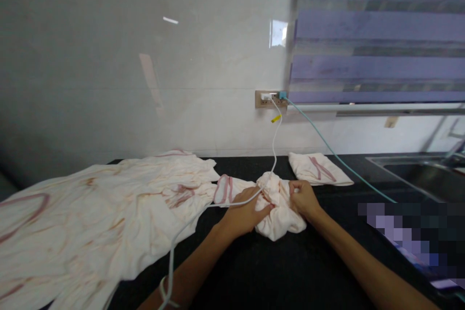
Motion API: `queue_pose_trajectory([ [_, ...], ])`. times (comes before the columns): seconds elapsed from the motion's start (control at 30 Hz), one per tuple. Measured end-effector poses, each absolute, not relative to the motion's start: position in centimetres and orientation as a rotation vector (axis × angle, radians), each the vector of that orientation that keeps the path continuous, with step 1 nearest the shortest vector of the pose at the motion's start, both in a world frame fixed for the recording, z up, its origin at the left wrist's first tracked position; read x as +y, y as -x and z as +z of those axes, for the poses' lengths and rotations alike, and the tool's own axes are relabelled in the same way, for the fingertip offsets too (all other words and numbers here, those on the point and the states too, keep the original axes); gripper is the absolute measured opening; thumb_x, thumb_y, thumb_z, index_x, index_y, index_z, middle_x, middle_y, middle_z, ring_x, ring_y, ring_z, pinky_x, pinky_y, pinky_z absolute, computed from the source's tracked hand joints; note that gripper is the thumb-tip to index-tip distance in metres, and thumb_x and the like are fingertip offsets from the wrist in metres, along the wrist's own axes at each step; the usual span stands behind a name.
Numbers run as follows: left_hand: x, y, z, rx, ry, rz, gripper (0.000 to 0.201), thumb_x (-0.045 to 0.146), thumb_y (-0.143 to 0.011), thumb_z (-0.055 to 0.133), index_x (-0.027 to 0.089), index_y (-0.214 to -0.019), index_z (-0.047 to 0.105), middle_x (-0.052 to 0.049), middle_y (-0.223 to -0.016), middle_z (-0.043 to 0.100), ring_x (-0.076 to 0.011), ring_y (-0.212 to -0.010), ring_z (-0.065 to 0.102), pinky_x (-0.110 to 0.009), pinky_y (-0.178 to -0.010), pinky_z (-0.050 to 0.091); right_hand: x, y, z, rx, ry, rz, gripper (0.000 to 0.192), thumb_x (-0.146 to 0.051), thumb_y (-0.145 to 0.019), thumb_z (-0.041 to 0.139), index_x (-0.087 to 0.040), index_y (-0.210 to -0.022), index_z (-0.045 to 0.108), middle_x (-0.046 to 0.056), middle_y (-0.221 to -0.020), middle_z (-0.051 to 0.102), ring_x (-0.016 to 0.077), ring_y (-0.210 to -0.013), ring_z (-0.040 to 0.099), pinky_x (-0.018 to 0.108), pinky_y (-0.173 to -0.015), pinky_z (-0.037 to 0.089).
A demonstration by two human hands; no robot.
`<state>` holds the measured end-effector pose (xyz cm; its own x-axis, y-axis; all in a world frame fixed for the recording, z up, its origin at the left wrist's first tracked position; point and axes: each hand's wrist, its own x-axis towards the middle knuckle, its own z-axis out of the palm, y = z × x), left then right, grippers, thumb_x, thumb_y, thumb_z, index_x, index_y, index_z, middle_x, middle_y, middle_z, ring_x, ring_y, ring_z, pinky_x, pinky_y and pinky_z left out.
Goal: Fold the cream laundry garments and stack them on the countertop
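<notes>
- Gripping a bunched white cloth (pixel 281 206) from two sides near the center of the view, on or just above a black countertop (pixel 290 276).
- Closing the left hand (pixel 245 210) around the bundle's left side, with thumb laid toward the front and most fingers hidden by the folds.
- Pinching the bundle's upper right edge between thumb and curled fingers of the right hand (pixel 303 197), with cloth filling the gap between the two hands.
- Showing a pink-trimmed stretch of white fabric (pixel 227 189) just left of the bundle, partly behind the left hand; impossible to tell whether joined to it.
- Flanked at left by a large, rumpled spread of white cloth (pixel 138 213), with pink trim and rust-toned streaks among the creases.
- Backed at upper right by a folded white cloth (pixel 319 169), lying flat near the wall (pixel 218 68).
- Crossed in front of the left hand by a white cable (pixel 278 135), descending from a wall outlet (pixel 258 100).
- Bordered at right by a teal cord (pixel 319 134) from the same outlet, with a sink (pixel 417 179) beyond.
</notes>
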<state>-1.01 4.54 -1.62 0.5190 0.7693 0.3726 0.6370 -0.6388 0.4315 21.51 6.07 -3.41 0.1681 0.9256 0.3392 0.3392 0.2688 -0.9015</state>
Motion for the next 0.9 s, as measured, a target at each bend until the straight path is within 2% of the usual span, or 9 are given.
queue_pose_trajectory([
  [0.17, 4.5, 0.8, -1.7, 1.179, -2.486, 0.810, 0.045, 0.047, -0.095, 0.060, 0.021, -0.132, 0.057, -0.010, -0.132, 0.064, -0.0287, -0.127, 0.057, -0.044, -0.112, 0.042, 6.1, -21.3, -3.8, -1.397, 1.243, 0.696, 0.010, -0.031, -0.044, 0.039, -0.022, -0.043, 0.040, -0.004, -0.047, 0.033, 0.0105, -0.052, 0.033, 0.023, -0.051, 0.021],
  [0.37, 4.4, 0.5, -1.4, 1.110, -2.463, 0.946, 0.049, 0.036, -0.094, 0.061, 0.023, -0.140, 0.050, -0.009, -0.140, 0.059, -0.0260, -0.135, 0.050, -0.041, -0.115, 0.041, 5.9, -21.6, -3.7, -1.167, 1.113, 1.025, 0.017, -0.030, -0.048, 0.049, -0.019, -0.058, 0.058, -0.006, -0.048, 0.039, 0.0103, -0.049, 0.030, 0.024, -0.047, 0.019],
  [0.43, 4.5, 0.5, -1.5, 1.105, -2.477, 0.945, 0.045, 0.035, -0.095, 0.059, 0.023, -0.138, 0.052, -0.009, -0.140, 0.058, -0.0261, -0.135, 0.050, -0.042, -0.115, 0.040, 5.7, -21.4, -3.4, -1.102, 1.065, 1.036, 0.016, -0.034, -0.056, 0.057, -0.019, -0.060, 0.058, -0.004, -0.052, 0.046, 0.0111, -0.051, 0.035, 0.025, -0.049, 0.026],
  [0.53, 4.4, 0.5, -1.5, 1.114, -2.508, 0.940, 0.040, 0.035, -0.096, 0.058, 0.023, -0.134, 0.054, -0.010, -0.137, 0.060, -0.0271, -0.132, 0.052, -0.045, -0.115, 0.039, 5.5, -20.7, -3.0, -1.055, 1.050, 1.015, 0.034, -0.051, -0.069, 0.065, -0.020, -0.060, 0.055, -0.003, -0.056, 0.052, 0.0131, -0.055, 0.042, 0.027, -0.054, 0.035],
  [0.67, 4.2, 0.4, -1.4, 1.153, -2.547, 0.951, 0.037, 0.030, -0.095, 0.056, 0.021, -0.131, 0.054, -0.011, -0.131, 0.062, -0.0279, -0.125, 0.056, -0.048, -0.113, 0.041, 5.2, -19.8, -2.7, -1.022, 1.081, 0.997, 0.046, -0.064, -0.073, 0.065, -0.021, -0.060, 0.052, -0.001, -0.056, 0.054, 0.0145, -0.056, 0.047, 0.028, -0.056, 0.038],
  [0.8, 3.8, 0.1, -1.0, 1.119, -2.583, 1.039, 0.030, 0.025, -0.099, 0.043, 0.021, -0.126, 0.055, -0.012, -0.127, 0.063, -0.0263, -0.123, 0.057, -0.050, -0.113, 0.041, 4.7, -18.8, -2.8, -1.032, 1.143, 0.870, 0.047, -0.064, -0.074, 0.063, -0.024, -0.057, 0.045, -0.002, -0.053, 0.050, 0.0150, -0.057, 0.048, 0.027, -0.055, 0.039],
  [0.9, 3.5, 0.0, -0.7, 1.049, -2.593, 1.132, 0.035, 0.024, -0.104, 0.030, 0.021, -0.130, 0.053, -0.012, -0.130, 0.061, -0.0248, -0.129, 0.053, -0.049, -0.116, 0.040, 4.1, -18.2, -2.4, -0.979, 1.095, 0.975, 0.045, -0.065, -0.072, 0.063, -0.024, -0.062, 0.048, -0.002, -0.054, 0.054, 0.0170, -0.058, 0.053, 0.028, -0.055, 0.042],
])
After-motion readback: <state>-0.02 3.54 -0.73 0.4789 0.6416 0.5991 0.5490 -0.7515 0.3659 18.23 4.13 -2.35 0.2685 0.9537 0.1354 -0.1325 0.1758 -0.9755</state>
